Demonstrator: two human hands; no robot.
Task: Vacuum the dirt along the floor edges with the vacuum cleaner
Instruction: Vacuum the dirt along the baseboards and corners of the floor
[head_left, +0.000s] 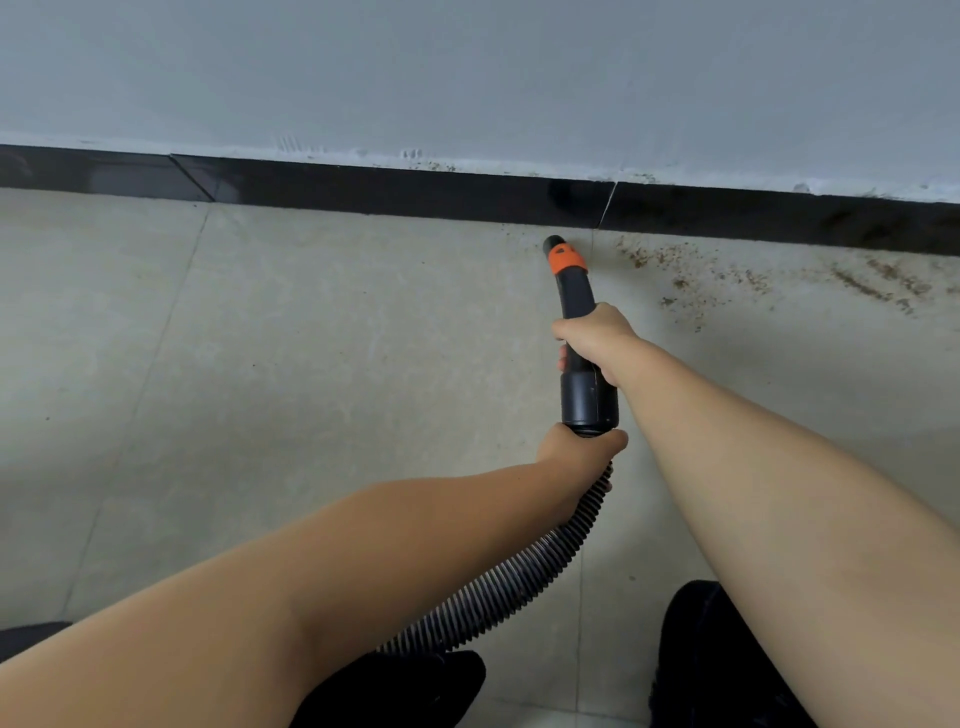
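Item: black vacuum wand (577, 306) with an orange collar (568, 260) near its tip, pointed at the black skirting board (395, 193), which serves as the reference line here. The nozzle tip (552, 243) sits on the floor just short of the skirting board, close to a pale joint in the board. Right hand (596, 339): fingers curled round the mid-section of the wand, a full closed grasp. Left hand (576, 453): wrapped round the ribbed black hose (519, 577) just where it enters the wand's thick rear cuff (589, 400), farther from the skirting board than the right hand. The hose curves back away from the board toward the person. Dirt (691, 270): brown crumbs and streaks scattered on the beige floor tiles (260, 364) along the foot of the skirting board, to the right of the nozzle tip. Grey wall (467, 78) rises above the board. Dark shapes (717, 660), perhaps the person's feet, lie farthest from the board.
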